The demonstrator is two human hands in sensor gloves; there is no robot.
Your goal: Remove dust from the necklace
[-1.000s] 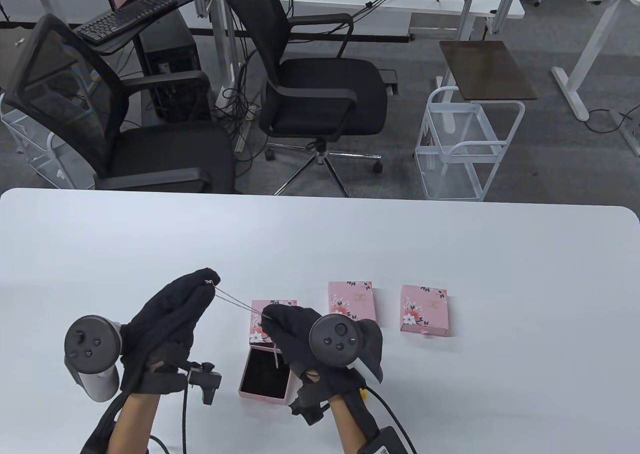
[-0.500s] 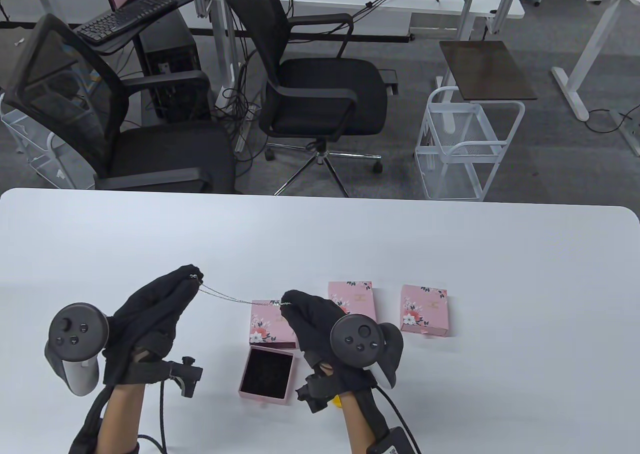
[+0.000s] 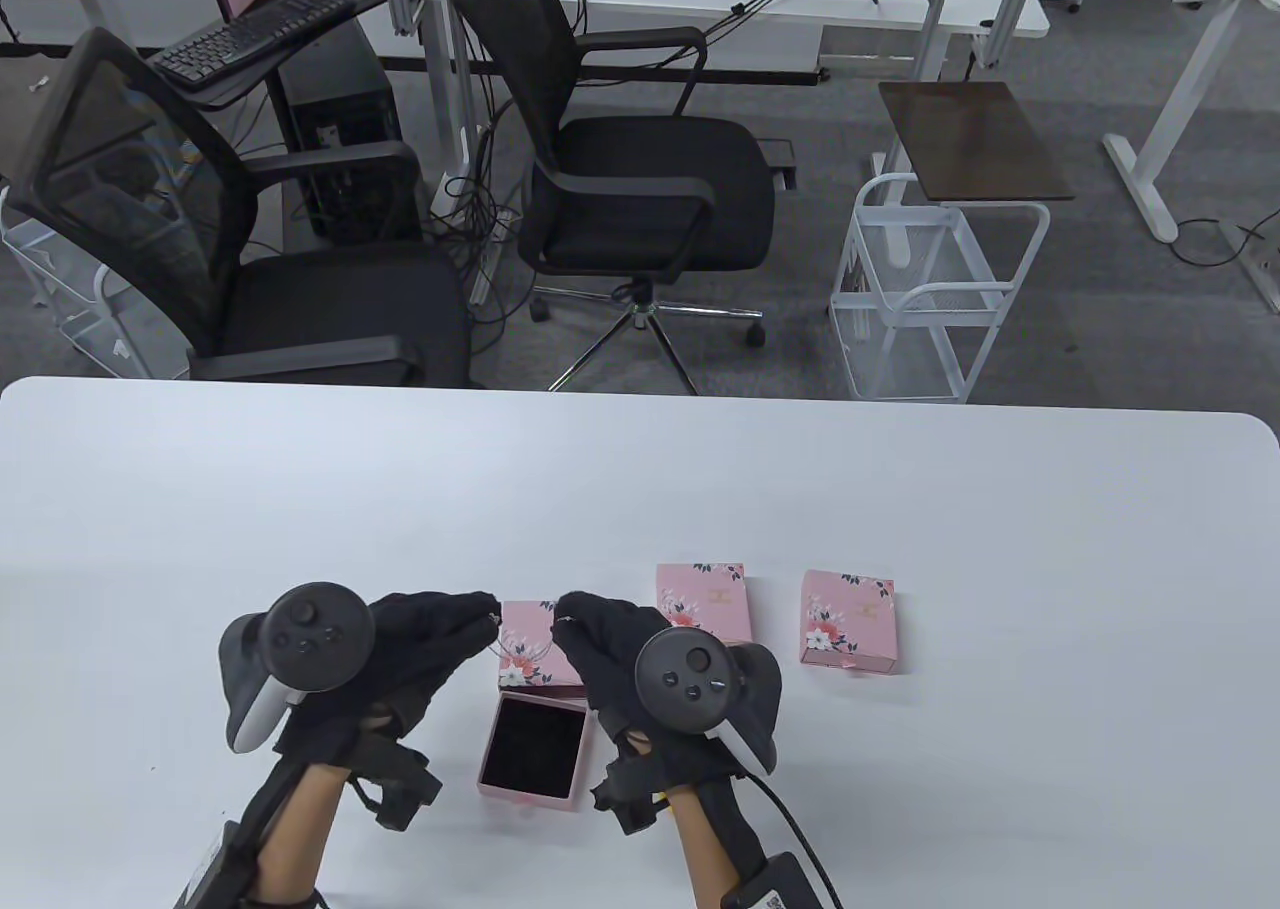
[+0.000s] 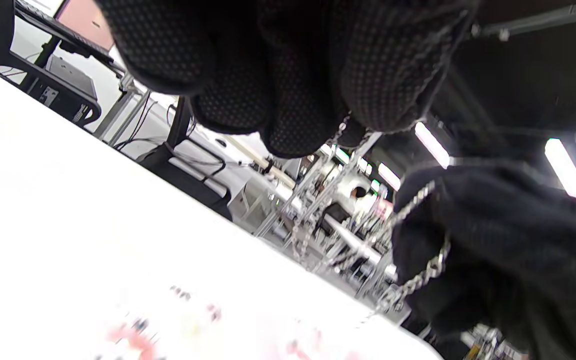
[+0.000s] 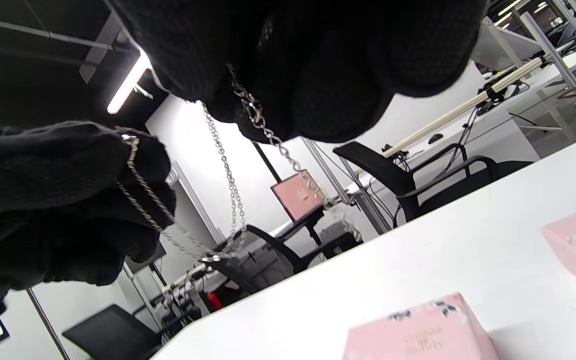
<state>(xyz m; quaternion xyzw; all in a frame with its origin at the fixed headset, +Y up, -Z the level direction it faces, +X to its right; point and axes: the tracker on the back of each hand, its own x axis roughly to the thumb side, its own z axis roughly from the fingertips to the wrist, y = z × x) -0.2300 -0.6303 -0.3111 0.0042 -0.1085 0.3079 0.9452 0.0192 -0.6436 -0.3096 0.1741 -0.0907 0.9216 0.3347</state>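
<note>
Right wrist view shows the necklace (image 5: 228, 190) drooping slack between the pinching left hand (image 5: 58, 200) and right hand (image 5: 298, 65), so those loops could tangle or slip free.

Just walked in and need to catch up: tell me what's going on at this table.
A person in black sensor gloves holds a thin silver necklace above the white table. The left hand and the right hand each pinch part of the chain, which hangs slack in loops between them. Below sits an open pink jewelry box with a dark lining, its floral lid just behind. Two closed pink boxes lie to the right.
</note>
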